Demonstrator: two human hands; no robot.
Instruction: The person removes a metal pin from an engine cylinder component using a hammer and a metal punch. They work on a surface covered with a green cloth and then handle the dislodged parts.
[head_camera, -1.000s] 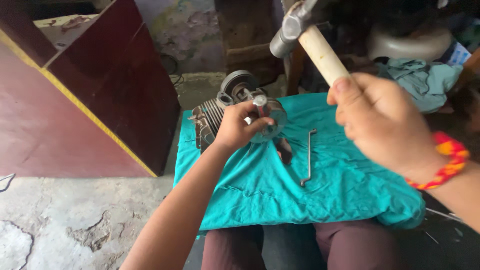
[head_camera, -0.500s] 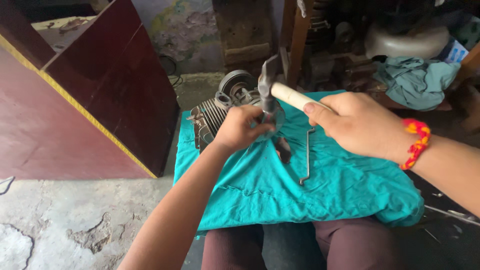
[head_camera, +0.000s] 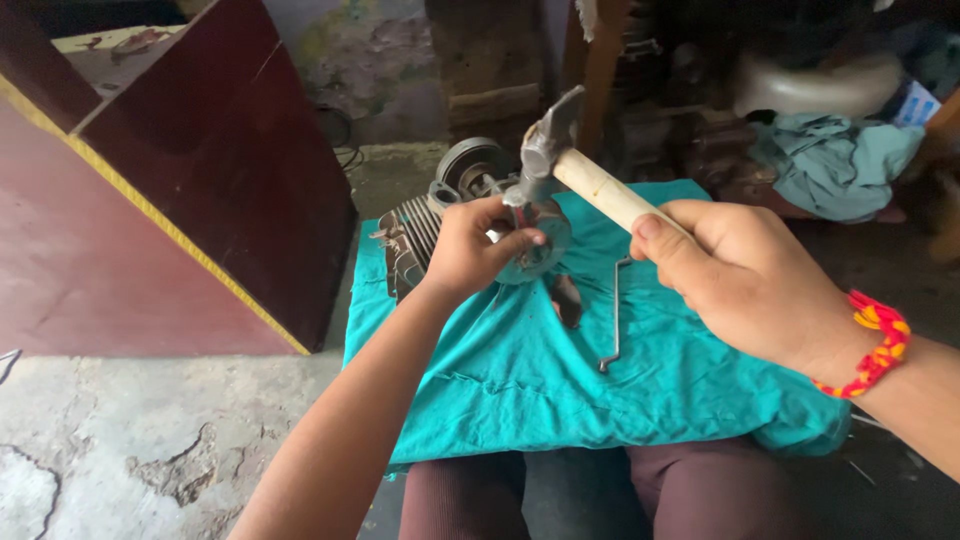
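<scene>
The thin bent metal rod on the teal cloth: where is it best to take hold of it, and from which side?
Probably the straight middle of the bent metal rod, pinched from above. It lies flat on the teal cloth, apart from the finned engine part and both hands, with free cloth along its sides; its cranked ends look harder to pinch.

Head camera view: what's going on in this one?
A person is working on a finned metal engine part that sits on a teal cloth. The left hand steadies a small round metal piece against it. The right hand grips a wooden-handled hammer, its head just above that piece. A bent metal rod lies loose on the cloth nearby.
</scene>
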